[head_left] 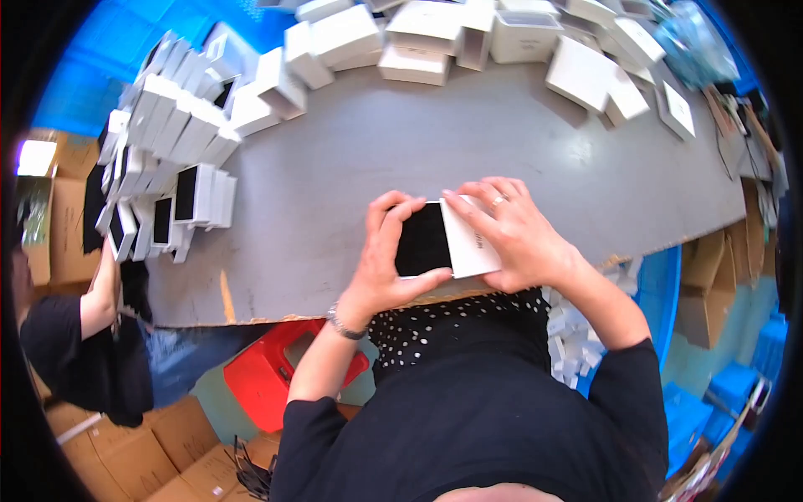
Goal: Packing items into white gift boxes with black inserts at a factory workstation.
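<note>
Head view: box (pixel 449 241) held by the table's (pixel 385 142) near edge

The left hand (pixel 383 259), half curled, grips the box's black side between fingers and thumb; the right hand (pixel 523 238), partly closed, holds its white side. The worn near edge (pixel 268 320) runs just below. Grey tabletop spreads from the hands to the white boxes (pixel 414 63) opposite and the stacks (pixel 167 125) at left, leaving room to move.

The box (pixel 470 245) is white, the panel (pixel 424 240) black, the cloth (pixel 456 320) black with white dots.
</note>
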Motion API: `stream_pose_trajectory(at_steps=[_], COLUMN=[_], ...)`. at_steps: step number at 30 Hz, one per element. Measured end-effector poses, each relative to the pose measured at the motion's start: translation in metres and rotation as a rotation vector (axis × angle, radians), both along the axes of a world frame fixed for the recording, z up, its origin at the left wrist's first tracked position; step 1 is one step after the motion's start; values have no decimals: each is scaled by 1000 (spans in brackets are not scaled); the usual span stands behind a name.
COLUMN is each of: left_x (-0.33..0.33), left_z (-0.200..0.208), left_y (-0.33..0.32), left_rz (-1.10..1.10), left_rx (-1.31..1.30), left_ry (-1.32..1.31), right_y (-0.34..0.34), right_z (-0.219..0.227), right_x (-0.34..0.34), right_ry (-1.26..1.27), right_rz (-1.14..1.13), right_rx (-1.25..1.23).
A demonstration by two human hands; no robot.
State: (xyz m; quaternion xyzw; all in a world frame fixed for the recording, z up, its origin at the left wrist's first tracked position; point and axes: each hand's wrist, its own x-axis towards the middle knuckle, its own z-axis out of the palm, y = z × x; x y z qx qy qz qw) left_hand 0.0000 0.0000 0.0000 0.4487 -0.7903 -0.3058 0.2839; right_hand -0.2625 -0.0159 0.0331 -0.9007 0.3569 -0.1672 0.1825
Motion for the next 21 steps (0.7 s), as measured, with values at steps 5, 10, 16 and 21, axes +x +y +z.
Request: stream_pose_trajectory(at_steps=[5, 10, 16, 21], left_x=[-49, -59, -61, 98], left_z=[-9, -17, -7, 38], left_y=[-3, 9, -7, -53], left_rz=[160, 148, 82, 766], left_rx=[-29, -48, 105, -683], left_ry=[374, 399, 536, -474], right_y=[-8, -4, 13, 22], right_z=[3, -10, -2, 43], right_x=[-22, 21, 34, -34], right_ry=[-12, -166, -196, 251], right_rz=[-71, -47, -258, -211], right_rx=[-31, -25, -56, 160])
